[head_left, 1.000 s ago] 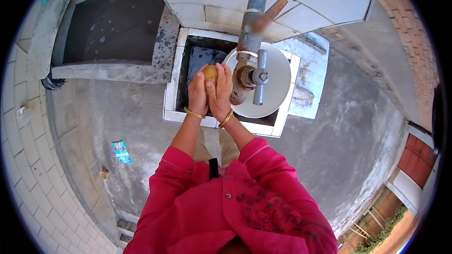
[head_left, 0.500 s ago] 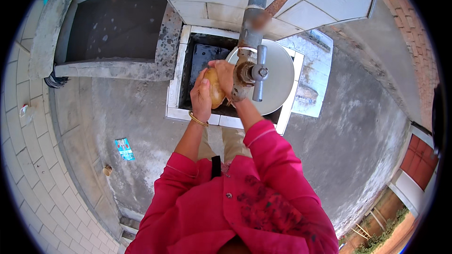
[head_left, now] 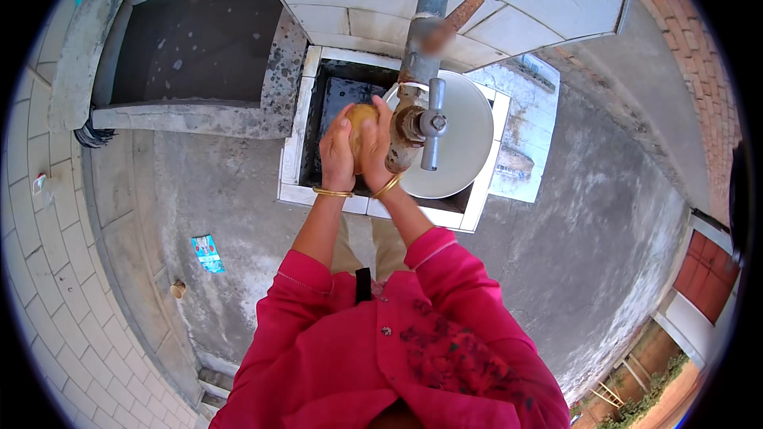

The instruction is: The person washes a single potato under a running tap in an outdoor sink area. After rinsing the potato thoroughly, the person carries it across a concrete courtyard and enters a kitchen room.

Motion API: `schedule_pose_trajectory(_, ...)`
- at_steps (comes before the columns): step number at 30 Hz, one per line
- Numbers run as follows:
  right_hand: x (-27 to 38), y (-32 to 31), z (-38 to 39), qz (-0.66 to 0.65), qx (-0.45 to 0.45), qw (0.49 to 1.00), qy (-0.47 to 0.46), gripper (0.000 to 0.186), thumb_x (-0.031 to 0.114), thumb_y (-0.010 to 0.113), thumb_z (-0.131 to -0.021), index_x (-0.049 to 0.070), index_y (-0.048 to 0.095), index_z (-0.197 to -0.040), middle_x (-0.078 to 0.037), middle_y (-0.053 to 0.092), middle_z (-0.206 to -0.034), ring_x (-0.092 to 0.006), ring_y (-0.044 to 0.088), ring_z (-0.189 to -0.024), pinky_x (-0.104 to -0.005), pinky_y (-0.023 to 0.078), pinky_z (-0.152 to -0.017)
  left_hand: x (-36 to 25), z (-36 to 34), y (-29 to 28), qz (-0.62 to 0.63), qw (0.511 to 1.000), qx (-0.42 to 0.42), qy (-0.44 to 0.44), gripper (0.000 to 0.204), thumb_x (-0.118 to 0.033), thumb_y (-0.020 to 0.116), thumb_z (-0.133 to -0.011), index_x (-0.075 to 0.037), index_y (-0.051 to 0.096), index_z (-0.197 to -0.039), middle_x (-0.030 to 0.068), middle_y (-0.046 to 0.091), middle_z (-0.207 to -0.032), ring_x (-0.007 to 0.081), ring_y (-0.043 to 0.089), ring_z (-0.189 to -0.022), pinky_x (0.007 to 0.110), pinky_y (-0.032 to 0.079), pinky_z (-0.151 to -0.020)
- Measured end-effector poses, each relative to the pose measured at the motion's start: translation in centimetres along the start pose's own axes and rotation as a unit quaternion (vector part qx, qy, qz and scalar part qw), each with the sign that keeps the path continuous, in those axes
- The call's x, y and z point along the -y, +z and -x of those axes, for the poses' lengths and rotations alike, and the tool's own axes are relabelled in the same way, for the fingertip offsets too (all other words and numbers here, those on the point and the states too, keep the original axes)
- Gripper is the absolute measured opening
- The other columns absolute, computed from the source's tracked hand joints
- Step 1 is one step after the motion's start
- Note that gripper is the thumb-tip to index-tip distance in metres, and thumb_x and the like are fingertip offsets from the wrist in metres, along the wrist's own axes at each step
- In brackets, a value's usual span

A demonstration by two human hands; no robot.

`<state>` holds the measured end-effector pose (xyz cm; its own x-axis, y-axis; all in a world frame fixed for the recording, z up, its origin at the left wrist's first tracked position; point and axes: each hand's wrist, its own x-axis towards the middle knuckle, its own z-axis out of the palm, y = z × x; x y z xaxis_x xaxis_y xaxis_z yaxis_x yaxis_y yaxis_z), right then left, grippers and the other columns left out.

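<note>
On my remote feed, a yellowish potato-like oval [head_left: 363, 129] lies lengthwise, near to far, between both palms. Left hand [head_left: 337, 157] grasps its left side, right hand [head_left: 376, 145] its right; far end exposed between fingers. I place it above the tiled basin [head_left: 291, 155], left of the tap [head_left: 407, 129].

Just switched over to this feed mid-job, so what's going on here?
A person holds a yellow-brown, potato-like item between the left hand and right hand, above a tile-rimmed sink. The hands are just left of a metal tap. On the sink's right side is a round white dish, partly hidden by the tap.
</note>
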<state>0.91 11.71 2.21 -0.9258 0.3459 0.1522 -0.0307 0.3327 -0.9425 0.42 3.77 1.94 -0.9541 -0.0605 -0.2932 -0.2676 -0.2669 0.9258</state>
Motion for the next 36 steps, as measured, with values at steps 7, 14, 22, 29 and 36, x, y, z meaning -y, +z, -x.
schedule_pose_trajectory(7, -4.8, -0.6, -2.3, -0.124, 0.12, 0.968, 0.18, 0.029, 0.026, 0.045, -0.091, 0.0, 0.054, -0.103, -0.009, 0.06, -0.089, -0.0189, 0.057, -0.081, -0.0309, 0.045, -0.075, 1.2, 1.8, -0.6, -0.062, 0.997, 0.024, 0.038, 0.04, -0.023, 0.041, -0.094, 0.004, 0.051, -0.121, 0.0113, 0.054, -0.119, 0.0159, 0.049, -0.108, 0.027, 0.036, -0.094)
schedule_pose_trajectory(14, -3.4, -1.1, -2.9, -0.278, 0.206, 0.914, 0.213, 0.039, 0.039, 0.041, -0.094, 0.003, 0.055, -0.099, -0.007, 0.059, -0.08, -0.0117, 0.056, -0.056, -0.0236, 0.046, -0.043, 0.1, 1.9, -0.9, 0.329, 0.925, 0.114, -0.156, 0.047, -0.04, 0.027, -0.097, -0.016, 0.028, -0.138, 0.0092, 0.053, -0.117, 0.024, 0.059, -0.089, 0.04, 0.052, -0.061)
schedule_pose_trajectory(22, -0.8, -0.1, 0.0, 0.035, 0.081, 0.994, -0.071, 0.038, 0.021, 0.057, -0.085, 0.002, 0.05, -0.117, -0.017, 0.055, -0.107, -0.0298, 0.052, -0.103, -0.035, 0.041, -0.09, 0.8, 0.9, -0.3, 0.228, 0.963, 0.037, -0.136, 0.053, -0.042, 0.031, -0.096, -0.006, 0.036, -0.135, 0.0085, 0.046, -0.128, 0.0213, 0.05, -0.113, 0.032, 0.043, -0.092)
schedule_pose_trajectory(29, -1.5, -2.0, -2.0, -0.082, 0.228, 0.967, 0.076, 0.033, 0.015, 0.052, -0.088, 0.001, 0.05, -0.118, -0.017, 0.055, -0.11, -0.0336, 0.052, -0.106, -0.0373, 0.04, -0.093, -0.2, 1.1, 0.0, 0.208, 0.972, -0.012, -0.108, 0.047, -0.026, 0.038, -0.096, -0.005, 0.03, -0.137, 0.0077, 0.046, -0.127, 0.0172, 0.048, -0.113, 0.031, 0.04, -0.095)
schedule_pose_trajectory(36, 1.0, -1.5, -0.1, -0.014, 0.245, 0.969, -0.036, 0.066, 0.028, 0.065, -0.076, 0.008, 0.037, -0.133, -0.022, 0.026, -0.139, -0.0356, 0.027, -0.129, -0.0412, 0.023, -0.106, 1.2, -0.7, -1.4, 0.38, 0.911, 0.07, -0.143, 0.042, -0.031, 0.037, -0.097, -0.008, 0.037, -0.132, 0.0088, 0.047, -0.125, 0.0196, 0.049, -0.112, 0.034, 0.041, -0.095)
